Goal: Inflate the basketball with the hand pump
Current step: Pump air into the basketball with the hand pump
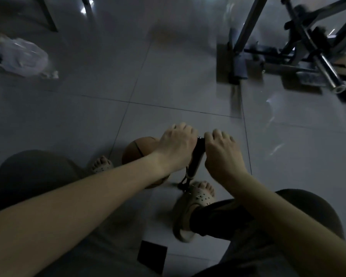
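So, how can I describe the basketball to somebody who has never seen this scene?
Look at the grey tiled floor, between the two beige clogs. There, half hidden behind the left hand, lies the basketball. It is the only round, orange-brown thing; the black pump beside it is a thin tube.

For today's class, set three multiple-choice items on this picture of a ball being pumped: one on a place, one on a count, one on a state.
1. Where is the basketball? A on a chair; B on the floor between the feet; C in a bag.
2. How many hands grip the pump handle? A none; B one; C two.
3. How do the fingers lie? A curled round the handle; B straight; C spread flat.
Answers: B, it sits there, a foot each side; C, left hand and right hand both hold it; A, knuckles bend over it.
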A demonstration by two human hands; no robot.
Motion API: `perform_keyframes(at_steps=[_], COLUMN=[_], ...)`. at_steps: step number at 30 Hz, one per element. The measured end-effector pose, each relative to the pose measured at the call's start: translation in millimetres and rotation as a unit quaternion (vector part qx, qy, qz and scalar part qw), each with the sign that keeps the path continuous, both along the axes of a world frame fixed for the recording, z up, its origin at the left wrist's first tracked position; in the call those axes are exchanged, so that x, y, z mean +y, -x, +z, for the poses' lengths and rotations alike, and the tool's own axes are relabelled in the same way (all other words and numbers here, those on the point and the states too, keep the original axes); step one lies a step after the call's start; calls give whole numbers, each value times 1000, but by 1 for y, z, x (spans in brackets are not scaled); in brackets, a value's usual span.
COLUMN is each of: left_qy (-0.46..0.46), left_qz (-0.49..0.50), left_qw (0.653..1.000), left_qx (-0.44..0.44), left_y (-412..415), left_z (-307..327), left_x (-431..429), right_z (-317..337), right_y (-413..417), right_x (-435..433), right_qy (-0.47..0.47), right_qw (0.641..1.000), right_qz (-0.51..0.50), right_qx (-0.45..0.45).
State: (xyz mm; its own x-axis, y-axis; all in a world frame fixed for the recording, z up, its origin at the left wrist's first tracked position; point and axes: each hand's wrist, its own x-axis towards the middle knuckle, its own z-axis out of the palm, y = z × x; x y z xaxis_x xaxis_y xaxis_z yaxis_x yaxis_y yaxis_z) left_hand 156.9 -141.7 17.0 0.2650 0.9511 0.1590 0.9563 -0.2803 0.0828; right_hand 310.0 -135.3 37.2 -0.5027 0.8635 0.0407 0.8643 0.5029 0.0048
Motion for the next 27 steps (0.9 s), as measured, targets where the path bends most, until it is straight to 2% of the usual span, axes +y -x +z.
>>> perform_keyframes(at_steps=[3, 6, 11, 21, 27], left_qy=[9, 19, 11, 67, 102], left_qz=[-33, 2, 18, 26, 31], left_qw=[999, 1000, 1000, 997, 993], left_qx=[6, -4, 6, 26, 55], left_y=[-18, -22, -30, -35, -36], left_z=[-35, -74, -95, -150, -145], left_x=[-29, -37, -21, -21, -20], right_z=[-45, -75, -96, -163, -160], right_y=[-1, 2, -1, 1, 2], right_x=[-29, -34, -18, -15, -13], right_qy=[-14, -11, 12, 90, 114], right_qw=[999, 998, 997, 989, 985], right_qz=[-33, -53, -61, -88, -76], right_qx=[-27, -34, -42, -81, -108])
